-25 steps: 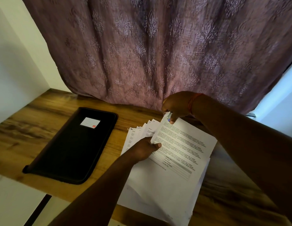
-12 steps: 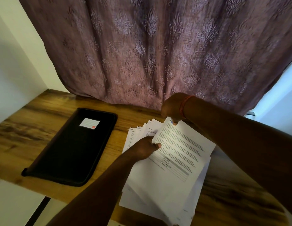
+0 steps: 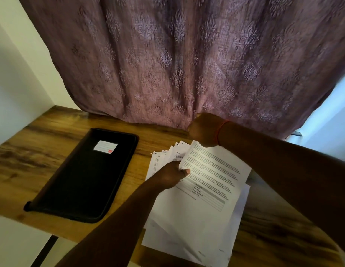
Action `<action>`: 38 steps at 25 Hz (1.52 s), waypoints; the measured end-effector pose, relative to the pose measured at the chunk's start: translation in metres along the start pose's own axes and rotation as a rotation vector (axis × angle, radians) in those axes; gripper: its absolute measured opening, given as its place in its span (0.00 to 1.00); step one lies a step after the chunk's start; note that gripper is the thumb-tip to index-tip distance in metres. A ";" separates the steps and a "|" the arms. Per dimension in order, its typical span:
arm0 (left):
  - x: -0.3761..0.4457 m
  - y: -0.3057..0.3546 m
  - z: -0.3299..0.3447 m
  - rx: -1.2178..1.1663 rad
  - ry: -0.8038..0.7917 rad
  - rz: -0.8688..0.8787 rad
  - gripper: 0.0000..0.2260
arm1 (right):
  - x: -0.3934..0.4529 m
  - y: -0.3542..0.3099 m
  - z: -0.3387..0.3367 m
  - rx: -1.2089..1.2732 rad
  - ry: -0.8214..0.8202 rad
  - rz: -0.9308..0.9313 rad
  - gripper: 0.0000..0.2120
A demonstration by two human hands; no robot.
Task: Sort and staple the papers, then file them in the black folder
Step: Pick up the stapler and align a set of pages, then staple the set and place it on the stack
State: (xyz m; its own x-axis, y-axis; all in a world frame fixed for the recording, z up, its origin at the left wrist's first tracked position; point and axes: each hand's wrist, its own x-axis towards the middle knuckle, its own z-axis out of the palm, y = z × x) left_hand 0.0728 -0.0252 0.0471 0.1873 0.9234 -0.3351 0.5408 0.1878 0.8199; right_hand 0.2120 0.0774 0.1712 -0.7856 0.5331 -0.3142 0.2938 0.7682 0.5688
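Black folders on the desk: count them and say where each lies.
1. The folder lies closed, flat on the desk's left side, apart from the papers. Another could be hidden beneath those.

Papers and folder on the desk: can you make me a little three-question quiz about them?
1. True or false: the black folder lies closed on the wooden desk.
2. Which hand holds the printed top sheet by its near left edge? A) left hand B) right hand
3. Fill in: behind the desk hangs a purple ____.

Key: 1 true; 2 A; 3 curtain.
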 end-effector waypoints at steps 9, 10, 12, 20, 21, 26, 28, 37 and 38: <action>0.009 -0.017 0.000 -0.069 -0.017 -0.027 0.19 | -0.010 0.011 0.021 0.312 -0.047 0.155 0.19; 0.009 -0.019 -0.001 -0.083 -0.013 -0.035 0.19 | -0.016 0.017 0.026 0.436 -0.033 0.222 0.18; 0.008 -0.027 -0.004 -0.148 0.020 -0.056 0.19 | -0.030 0.031 0.050 0.718 0.037 0.427 0.16; 0.003 -0.050 -0.037 -0.596 0.235 -0.070 0.17 | -0.057 -0.080 0.150 1.399 -0.086 0.970 0.04; 0.006 -0.052 -0.040 -0.605 0.248 -0.062 0.17 | -0.050 -0.103 0.153 1.406 -0.116 0.940 0.05; 0.024 -0.051 -0.040 -0.615 0.164 -0.072 0.16 | -0.042 -0.164 0.117 1.776 0.129 1.095 0.10; 0.029 -0.047 -0.035 -0.634 0.123 -0.070 0.11 | -0.046 -0.165 0.124 1.954 0.356 1.173 0.07; 0.052 -0.007 0.038 -0.578 0.004 -0.096 0.05 | -0.158 -0.128 0.155 2.481 0.504 1.129 0.23; 0.052 0.003 0.054 -0.592 -0.032 -0.098 0.05 | -0.174 -0.124 0.164 2.443 0.462 1.136 0.19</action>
State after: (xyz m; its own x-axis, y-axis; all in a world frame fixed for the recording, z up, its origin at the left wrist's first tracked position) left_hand 0.1284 0.0050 0.0073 0.1893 0.8834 -0.4287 0.0100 0.4349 0.9004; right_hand 0.4017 -0.0528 0.0304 0.0024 0.9052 -0.4249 -0.0850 -0.4232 -0.9021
